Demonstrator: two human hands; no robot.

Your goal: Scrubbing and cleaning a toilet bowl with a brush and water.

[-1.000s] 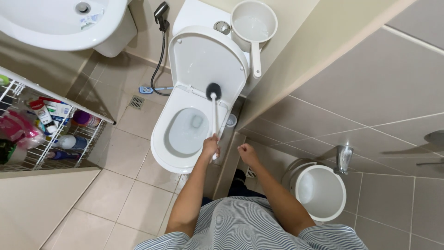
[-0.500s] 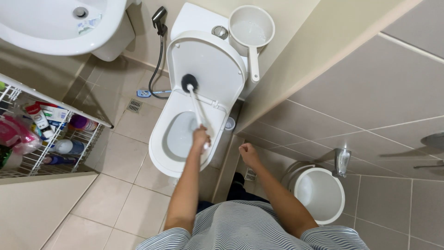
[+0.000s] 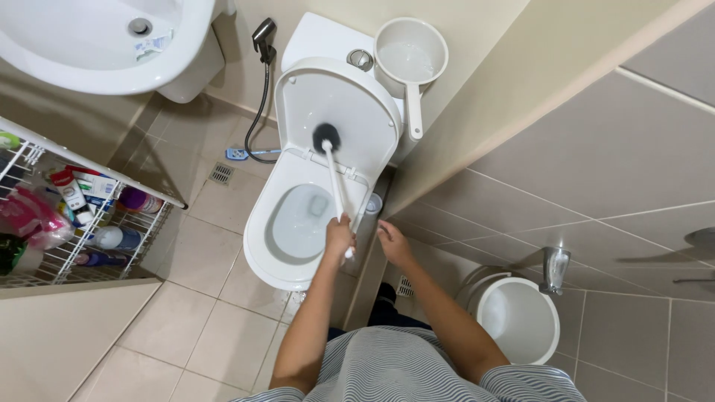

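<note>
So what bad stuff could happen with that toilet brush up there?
The left hand holds the toilet brush with its black head against the raised lid, above the bowl. It might drip onto the seat rim or the floor tiles. A hard push could perhaps knock the white dipper off the tank. The right hand hangs free, bracing nothing.

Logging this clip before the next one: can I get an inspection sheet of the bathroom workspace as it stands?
Surface: beige tiled floor, floor drain.
Job's things: toilet brush, dark head against the raised toilet lid; toilet bowl open.
Clutter: wire rack of bottles; dipper on the tank; white bucket.
Grips: left hand closed on the brush handle; right hand empty, beside the bowl.
Cables: bidet sprayer with dark hose.
Surroundings: sink, wall tap, tiled walls.
</note>
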